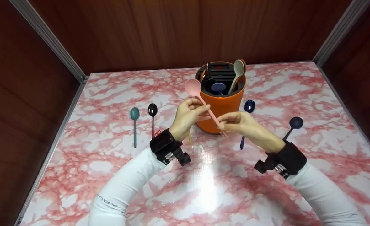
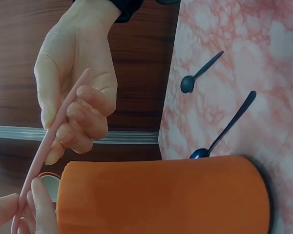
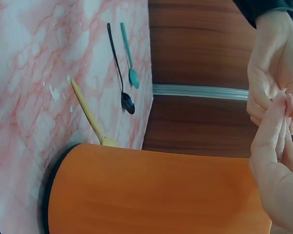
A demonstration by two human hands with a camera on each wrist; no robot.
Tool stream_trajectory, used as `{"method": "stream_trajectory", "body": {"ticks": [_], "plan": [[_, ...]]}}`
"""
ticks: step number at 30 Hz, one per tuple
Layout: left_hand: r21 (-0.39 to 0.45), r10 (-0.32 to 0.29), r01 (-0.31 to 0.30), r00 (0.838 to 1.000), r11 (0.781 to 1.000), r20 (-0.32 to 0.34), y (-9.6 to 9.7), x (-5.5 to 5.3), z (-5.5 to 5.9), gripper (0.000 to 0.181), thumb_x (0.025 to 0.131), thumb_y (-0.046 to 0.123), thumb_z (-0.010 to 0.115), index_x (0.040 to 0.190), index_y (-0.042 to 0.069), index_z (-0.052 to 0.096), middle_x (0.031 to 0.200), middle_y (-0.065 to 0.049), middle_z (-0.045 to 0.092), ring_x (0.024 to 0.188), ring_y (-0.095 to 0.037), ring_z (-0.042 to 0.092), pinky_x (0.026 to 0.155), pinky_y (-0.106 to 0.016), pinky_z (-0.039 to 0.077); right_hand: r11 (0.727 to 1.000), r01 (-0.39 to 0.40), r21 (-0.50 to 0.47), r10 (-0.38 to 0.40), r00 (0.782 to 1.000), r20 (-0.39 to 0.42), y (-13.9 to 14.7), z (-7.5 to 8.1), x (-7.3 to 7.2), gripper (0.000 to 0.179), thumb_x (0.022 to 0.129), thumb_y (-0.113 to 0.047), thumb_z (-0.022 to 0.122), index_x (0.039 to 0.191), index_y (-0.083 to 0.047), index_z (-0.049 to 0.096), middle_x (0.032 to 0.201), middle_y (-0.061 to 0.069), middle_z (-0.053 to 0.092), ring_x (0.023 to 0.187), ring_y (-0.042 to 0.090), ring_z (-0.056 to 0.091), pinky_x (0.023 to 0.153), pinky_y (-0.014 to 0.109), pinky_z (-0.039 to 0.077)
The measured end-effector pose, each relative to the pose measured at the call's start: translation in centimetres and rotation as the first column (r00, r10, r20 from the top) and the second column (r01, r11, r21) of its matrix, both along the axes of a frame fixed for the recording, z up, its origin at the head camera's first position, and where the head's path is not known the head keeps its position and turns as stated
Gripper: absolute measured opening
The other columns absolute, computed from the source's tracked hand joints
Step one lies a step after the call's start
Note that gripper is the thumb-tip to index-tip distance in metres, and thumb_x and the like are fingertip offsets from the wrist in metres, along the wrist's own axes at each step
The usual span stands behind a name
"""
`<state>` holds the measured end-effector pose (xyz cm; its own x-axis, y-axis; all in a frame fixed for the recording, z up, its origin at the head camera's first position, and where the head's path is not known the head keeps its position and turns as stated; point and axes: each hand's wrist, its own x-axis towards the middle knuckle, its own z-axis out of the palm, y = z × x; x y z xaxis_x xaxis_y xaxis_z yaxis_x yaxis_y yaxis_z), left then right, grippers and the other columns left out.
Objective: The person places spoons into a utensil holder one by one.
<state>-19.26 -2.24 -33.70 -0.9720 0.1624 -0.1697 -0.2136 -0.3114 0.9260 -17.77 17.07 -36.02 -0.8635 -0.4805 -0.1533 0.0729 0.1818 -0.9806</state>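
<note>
Both hands hold a pink spoon [image 1: 193, 87] aslant in front of an orange cylindrical utensil holder [image 1: 217, 108]. My left hand [image 1: 188, 117] pinches its handle just below the bowl, which points up and left. Further down, the fingertips of my right hand [image 1: 246, 127] grip the handle near its thin end. In the left wrist view the pink handle [image 2: 45, 146] runs between the two hands. The holder carries a pale grey-green spoon [image 1: 239, 68] with a brown one behind it, and a blue spoon [image 1: 218, 87] lower in its opening.
On the marbled table [image 1: 87, 175], a teal spoon [image 1: 135, 113] and a black spoon [image 1: 152, 109] lie left. A yellow utensil [image 3: 90, 114] lies beside the holder. To the right are a glossy blue spoon [image 1: 249, 106] and a dark round-headed spoon [image 1: 296, 122]. Wooden panels [image 1: 172, 34] enclose the table.
</note>
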Motion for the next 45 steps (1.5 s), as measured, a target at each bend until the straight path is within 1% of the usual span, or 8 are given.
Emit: {"method": "stream_trajectory", "body": {"ticks": [5, 9, 14, 19, 26, 33, 38, 45], "plan": [[-0.011, -0.003, 0.003, 0.999, 1.000, -0.050, 0.2, -0.4, 0.8, 0.014, 0.083, -0.009, 0.059, 0.090, 0.000, 0.051, 0.074, -0.003, 0.058, 0.062, -0.010, 0.060, 0.063, -0.022, 0.059, 0.999, 0.045, 0.013, -0.045, 0.999, -0.013, 0.0, 0.3, -0.3, 0.031, 0.088, -0.015, 0.062, 0.114, 0.001, 0.060, 0.087, -0.004, 0.069, 0.081, 0.012, 0.063, 0.080, 0.027, 0.055], [-0.008, 0.002, -0.002, 0.998, 1.000, -0.064, 0.4, -0.7, 1.1, 0.014, 0.083, -0.010, 0.060, 0.087, 0.001, 0.051, 0.073, -0.002, 0.058, 0.060, -0.010, 0.059, 0.061, -0.021, 0.058, 0.996, 0.090, 0.005, -0.090, 0.996, -0.004, 0.0, 0.3, -0.4, 0.035, 0.087, -0.016, 0.063, 0.116, 0.004, 0.058, 0.081, -0.005, 0.069, 0.075, 0.010, 0.062, 0.075, 0.025, 0.056], [-0.009, 0.023, -0.024, 0.997, 1.000, -0.067, 0.4, -1.1, 1.4, 0.015, 0.083, -0.010, 0.060, 0.085, 0.003, 0.051, 0.073, -0.003, 0.059, 0.061, -0.011, 0.060, 0.061, -0.022, 0.059, 0.990, 0.114, -0.084, -0.112, 0.993, 0.037, 0.0, -0.1, -0.6, 0.021, 0.086, -0.011, 0.064, 0.107, -0.005, 0.065, 0.078, -0.003, 0.068, 0.072, 0.009, 0.061, 0.069, 0.021, 0.055], [-0.024, 0.052, -0.054, 0.994, 0.998, -0.094, 0.1, -1.6, 1.7, 0.013, 0.083, -0.009, 0.060, 0.090, 0.000, 0.052, 0.074, -0.003, 0.059, 0.061, -0.011, 0.060, 0.063, -0.024, 0.059, 0.985, 0.115, -0.128, -0.107, 0.992, 0.065, 0.4, -0.6, -0.8, 0.015, 0.086, -0.008, 0.063, 0.098, -0.015, 0.068, 0.082, -0.002, 0.069, 0.075, 0.010, 0.062, 0.075, 0.026, 0.057], [-0.022, 0.092, -0.095, 0.989, 0.995, -0.116, 0.0, -2.7, 2.4, 0.014, 0.083, -0.009, 0.060, 0.091, -0.001, 0.053, 0.074, -0.004, 0.058, 0.059, -0.011, 0.061, 0.064, -0.024, 0.059, 0.983, 0.144, -0.114, -0.133, 0.987, 0.094, 1.0, -1.9, -0.9, 0.018, 0.087, -0.006, 0.062, 0.104, -0.012, 0.065, 0.086, -0.004, 0.069, 0.082, 0.011, 0.064, 0.080, 0.023, 0.057], [-0.006, 0.139, -0.143, 0.972, 0.990, -0.190, 0.1, -3.5, 3.4, 0.014, 0.082, -0.009, 0.061, 0.090, -0.001, 0.053, 0.074, -0.004, 0.056, 0.059, -0.011, 0.060, 0.063, -0.025, 0.060, 0.988, 0.151, -0.014, -0.148, 0.981, 0.123, 1.4, -3.0, -0.6, 0.040, 0.087, -0.018, 0.065, 0.121, 0.000, 0.055, 0.096, -0.004, 0.066, 0.090, 0.012, 0.063, 0.085, 0.021, 0.054], [-0.009, 0.182, -0.189, 0.957, 0.982, -0.225, 0.1, -4.1, 3.8, 0.014, 0.082, -0.009, 0.061, 0.092, -0.002, 0.053, 0.076, -0.006, 0.056, 0.061, -0.011, 0.058, 0.062, -0.023, 0.058, 0.988, 0.155, -0.030, -0.149, 0.979, 0.139, 1.5, -3.5, -0.6, 0.039, 0.086, -0.019, 0.065, 0.119, 0.001, 0.056, 0.095, -0.002, 0.066, 0.086, 0.014, 0.064, 0.084, 0.021, 0.055], [-0.012, 0.205, -0.216, 0.941, 0.976, -0.268, -0.1, -4.5, 4.3, 0.014, 0.082, -0.008, 0.062, 0.091, -0.002, 0.053, 0.076, -0.006, 0.056, 0.061, -0.010, 0.059, 0.063, -0.024, 0.059, 0.986, 0.167, -0.013, -0.163, 0.974, 0.159, 1.5, -3.7, -0.5, 0.045, 0.086, -0.020, 0.066, 0.122, 0.004, 0.053, 0.096, -0.003, 0.065, 0.085, 0.010, 0.063, 0.084, 0.021, 0.055]]}}
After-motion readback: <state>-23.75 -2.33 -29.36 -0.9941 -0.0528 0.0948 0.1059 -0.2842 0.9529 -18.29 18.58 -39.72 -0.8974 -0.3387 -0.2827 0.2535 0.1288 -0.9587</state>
